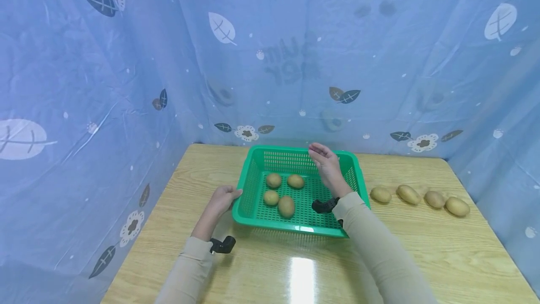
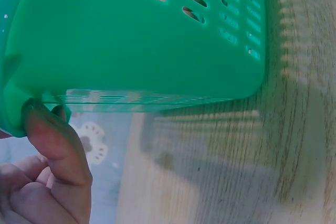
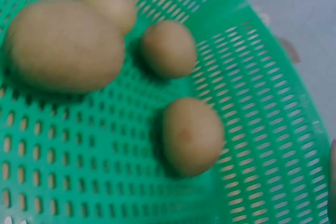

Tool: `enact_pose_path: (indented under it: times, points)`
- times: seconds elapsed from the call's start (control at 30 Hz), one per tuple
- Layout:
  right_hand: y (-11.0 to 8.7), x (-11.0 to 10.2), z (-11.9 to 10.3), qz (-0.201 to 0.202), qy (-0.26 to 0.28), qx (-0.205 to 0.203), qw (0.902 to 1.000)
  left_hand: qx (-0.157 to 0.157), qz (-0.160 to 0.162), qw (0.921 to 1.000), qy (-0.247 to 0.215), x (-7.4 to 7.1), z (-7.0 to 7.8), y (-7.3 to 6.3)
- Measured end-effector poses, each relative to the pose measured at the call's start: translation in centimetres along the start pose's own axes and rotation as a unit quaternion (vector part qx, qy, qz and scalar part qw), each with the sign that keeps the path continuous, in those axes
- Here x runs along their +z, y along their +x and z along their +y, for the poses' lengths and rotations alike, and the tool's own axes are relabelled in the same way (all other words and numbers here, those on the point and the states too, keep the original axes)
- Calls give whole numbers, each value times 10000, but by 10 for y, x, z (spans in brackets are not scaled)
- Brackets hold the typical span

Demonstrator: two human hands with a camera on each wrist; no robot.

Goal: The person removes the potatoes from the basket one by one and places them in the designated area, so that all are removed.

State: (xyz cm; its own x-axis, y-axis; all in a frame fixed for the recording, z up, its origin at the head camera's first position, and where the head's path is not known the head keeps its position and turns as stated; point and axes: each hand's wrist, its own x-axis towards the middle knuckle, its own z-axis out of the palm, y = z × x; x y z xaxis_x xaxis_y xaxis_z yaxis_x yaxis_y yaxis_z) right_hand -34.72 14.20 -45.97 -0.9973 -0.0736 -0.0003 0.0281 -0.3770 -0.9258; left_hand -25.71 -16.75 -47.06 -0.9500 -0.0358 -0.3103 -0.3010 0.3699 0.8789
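Note:
A green plastic basket (image 1: pixel 274 224) with slotted walls stands on the table, holding several potatoes on its left side, among them a large potato (image 1: pixel 286 206) near the front. My left hand (image 1: pixel 222 200) pinches the basket's left rim; in the left wrist view, the thumb (image 2: pixel 55 148) presses on the rim's edge. Above the basket's right part is my right hand (image 1: pixel 329 165), fingers extended and nothing visible in it. The right wrist view shows potatoes such as this one (image 3: pixel 193 136) on the slotted floor, with only a sliver of hand at the right edge.
Right of the basket, several more potatoes lie in a row on the wooden table (image 1: pixel 422 247), from a near potato (image 1: pixel 381 194) to the farthest potato (image 1: pixel 457 206). A blue patterned curtain (image 1: pixel 270 60) hangs behind the table and along both sides.

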Motion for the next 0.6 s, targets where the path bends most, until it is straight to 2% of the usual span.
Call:
enact_pose_path:
  times: [0.2, 0.4, 0.6]
  points:
    - [2, -4, 17, -375, -934, 517, 9936, 24, 2, 10000, 10, 1, -1, 0]
    - [2, -10, 29, -943, -2017, 637, 9728, 4, 36, 10000, 12, 1, 1, 0]
    - [3, -14, 37, -1141, -2675, 955, 9520, 15, 14, 10000, 36, 0, -1, 0]
